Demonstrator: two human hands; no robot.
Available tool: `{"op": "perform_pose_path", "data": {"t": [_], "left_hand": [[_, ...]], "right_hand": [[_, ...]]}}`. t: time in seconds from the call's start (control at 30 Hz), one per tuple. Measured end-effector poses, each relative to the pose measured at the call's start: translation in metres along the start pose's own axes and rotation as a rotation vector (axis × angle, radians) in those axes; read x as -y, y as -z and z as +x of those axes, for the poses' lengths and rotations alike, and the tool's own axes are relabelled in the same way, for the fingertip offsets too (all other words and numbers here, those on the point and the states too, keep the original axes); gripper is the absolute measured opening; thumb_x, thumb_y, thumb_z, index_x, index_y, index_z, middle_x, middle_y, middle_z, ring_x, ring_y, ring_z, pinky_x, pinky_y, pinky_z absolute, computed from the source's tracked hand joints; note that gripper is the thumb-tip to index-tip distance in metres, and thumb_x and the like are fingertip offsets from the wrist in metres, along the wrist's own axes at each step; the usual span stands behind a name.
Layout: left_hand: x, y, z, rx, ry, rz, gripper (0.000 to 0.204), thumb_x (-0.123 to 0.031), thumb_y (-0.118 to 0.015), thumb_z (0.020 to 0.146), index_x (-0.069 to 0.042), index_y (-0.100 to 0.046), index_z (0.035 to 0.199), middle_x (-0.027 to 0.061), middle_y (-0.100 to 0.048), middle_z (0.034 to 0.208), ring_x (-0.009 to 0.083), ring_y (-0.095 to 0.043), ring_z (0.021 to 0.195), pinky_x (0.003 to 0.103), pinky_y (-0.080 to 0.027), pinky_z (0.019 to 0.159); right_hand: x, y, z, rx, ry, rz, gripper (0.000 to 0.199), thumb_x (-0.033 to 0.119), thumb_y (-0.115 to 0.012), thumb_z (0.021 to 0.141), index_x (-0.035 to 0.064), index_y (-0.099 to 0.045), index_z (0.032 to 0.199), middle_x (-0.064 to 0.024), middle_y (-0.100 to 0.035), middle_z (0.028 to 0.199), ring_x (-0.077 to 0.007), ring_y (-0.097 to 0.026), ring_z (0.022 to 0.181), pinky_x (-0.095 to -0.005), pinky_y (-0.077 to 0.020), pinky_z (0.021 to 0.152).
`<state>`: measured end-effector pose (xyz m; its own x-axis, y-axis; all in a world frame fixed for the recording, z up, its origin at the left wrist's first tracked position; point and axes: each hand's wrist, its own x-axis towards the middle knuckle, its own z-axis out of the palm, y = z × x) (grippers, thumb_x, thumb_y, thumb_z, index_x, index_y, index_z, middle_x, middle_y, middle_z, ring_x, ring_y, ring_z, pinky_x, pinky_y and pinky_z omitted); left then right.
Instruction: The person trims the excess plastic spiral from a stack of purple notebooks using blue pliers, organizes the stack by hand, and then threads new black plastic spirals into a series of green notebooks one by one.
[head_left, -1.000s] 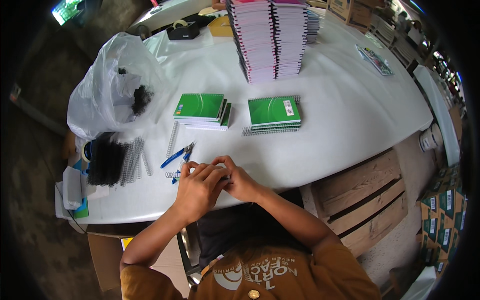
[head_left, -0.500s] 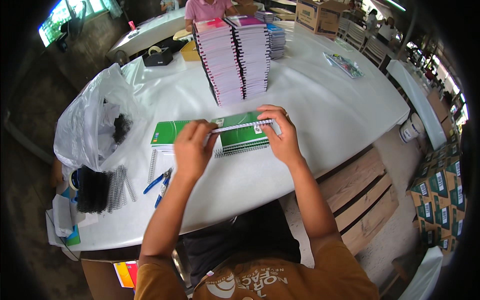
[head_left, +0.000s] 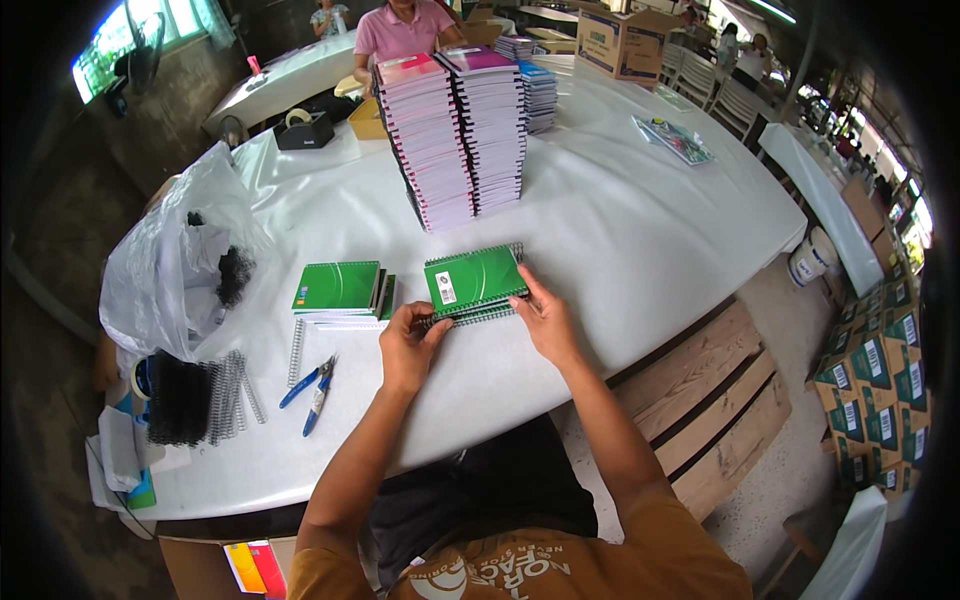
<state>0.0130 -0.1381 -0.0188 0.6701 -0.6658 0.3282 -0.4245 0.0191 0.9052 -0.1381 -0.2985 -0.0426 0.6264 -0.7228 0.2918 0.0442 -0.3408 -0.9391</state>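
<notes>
A green spiral notebook [head_left: 478,279] lies face up on a small pile of similar ones, a white label near its left edge. My left hand [head_left: 408,345] pinches the pile's near left corner with curled fingers. At the right edge, my right hand [head_left: 546,318] grips the notebook between thumb and fingers. To the left sits a second stack of green notebooks [head_left: 338,286], with a loose wire coil [head_left: 296,353] below it. Blue-handled pliers [head_left: 309,394] rest on the table left of my left forearm.
Tall stacks of spiral-bound books [head_left: 455,140] stand beyond my hands. Black coils [head_left: 180,405], clear coils [head_left: 231,395] and a plastic bag [head_left: 165,275] occupy the left side. A tape dispenser [head_left: 304,130] sits far left; a person [head_left: 405,35] is across the table [head_left: 640,250].
The notebook held up edge-on between my hands now lies flat on the pile. Both hands have come down and nearer to me, and the view has shifted slightly.
</notes>
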Motion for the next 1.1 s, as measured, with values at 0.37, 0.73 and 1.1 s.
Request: {"op": "perform_pose_path", "data": {"t": [0.37, 0.73, 1.1], "left_hand": [[0.002, 0.003, -0.001, 0.007, 0.026, 0.017, 0.027, 0.001, -0.073, 0.075, 0.002, -0.054, 0.094, 0.0058, -0.063, 0.088, 0.009, -0.059, 0.078, 0.023, -0.048, 0.072], [-0.055, 0.064, 0.015, -0.081, -0.405, 0.74, 0.056, -0.013, -0.073, 0.072, -0.007, -0.05, 0.123, 0.0149, -0.051, 0.125, 0.0301, -0.052, 0.111, 0.04, -0.044, 0.09], [-0.088, 0.096, -0.07, 0.207, -0.661, 0.767, 0.023, -0.008, -0.064, 0.077, -0.007, -0.064, 0.1, 0.008, -0.066, 0.1, 0.0231, -0.063, 0.093, 0.036, -0.049, 0.081]], "right_hand": [[0.008, -0.006, -0.003, -0.03, 0.001, 0.068, 0.052, 0.004, -0.061, 0.086, 0.0022, -0.041, 0.134, -0.0073, -0.063, 0.107, -0.0073, -0.053, 0.091, -0.0216, -0.0427, 0.081], [0.04, -0.002, -0.01, -0.29, 0.36, -0.224, 0.048, 0.002, -0.062, 0.082, -0.0011, -0.047, 0.128, -0.0173, -0.051, 0.129, -0.0243, -0.048, 0.121, -0.0341, -0.0361, 0.101], [0.095, -0.095, -0.05, 0.391, -0.562, 0.994, 0.045, 0.027, -0.061, 0.089, -0.0038, -0.052, 0.121, -0.0078, -0.06, 0.107, -0.0128, -0.054, 0.099, -0.0287, -0.0438, 0.087]]}}
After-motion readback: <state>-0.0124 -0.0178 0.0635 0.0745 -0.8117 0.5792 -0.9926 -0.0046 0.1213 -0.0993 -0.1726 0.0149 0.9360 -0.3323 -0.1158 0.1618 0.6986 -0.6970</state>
